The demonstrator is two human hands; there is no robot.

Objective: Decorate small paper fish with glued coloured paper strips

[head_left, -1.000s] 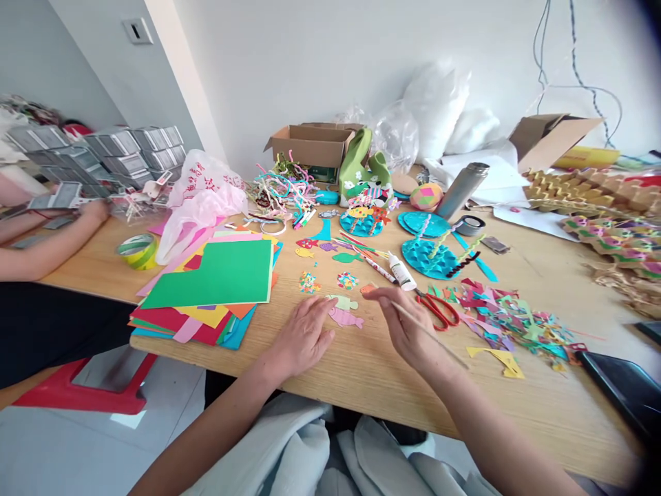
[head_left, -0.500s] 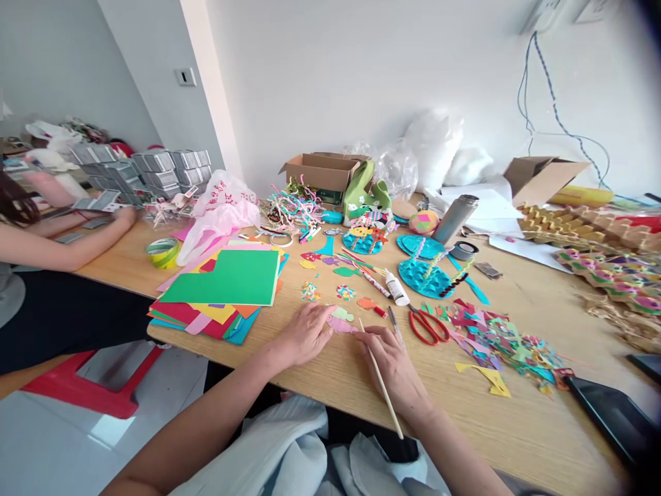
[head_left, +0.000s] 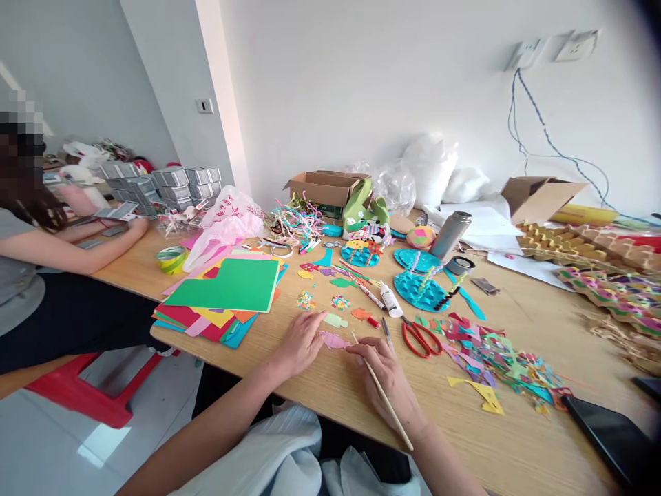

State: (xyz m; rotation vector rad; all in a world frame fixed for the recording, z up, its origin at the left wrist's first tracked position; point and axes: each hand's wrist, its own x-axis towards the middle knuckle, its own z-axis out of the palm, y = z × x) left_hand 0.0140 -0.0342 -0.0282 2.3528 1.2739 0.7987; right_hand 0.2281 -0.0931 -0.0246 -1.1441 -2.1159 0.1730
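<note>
Our bare forearms (head_left: 222, 417) and loose, pale clothes
We wear soft grey-blue cloth (head_left: 258, 451), creased and gathered in broad folds, with black cloth (head_left: 338, 444) showing beside it; our left hand (head_left: 298, 344) and right hand (head_left: 385, 379) are ungloved, five-fingered and slender.

We see a pink paper fish (head_left: 334, 341), a pale green fish (head_left: 337, 320) and an orange fish (head_left: 360, 314) against the light brown, wood-grained counter (head_left: 465, 448). Our stick (head_left: 388, 401) is cream, our scissors (head_left: 421, 336) have red handles, our bottle (head_left: 391, 301) is white. The sheet (head_left: 240, 286) is bright green, the flask (head_left: 450, 236) silver, the ball (head_left: 421, 237) patched pink, yellow and orange, the bag (head_left: 235, 209) pale pink with red lettering.
</note>
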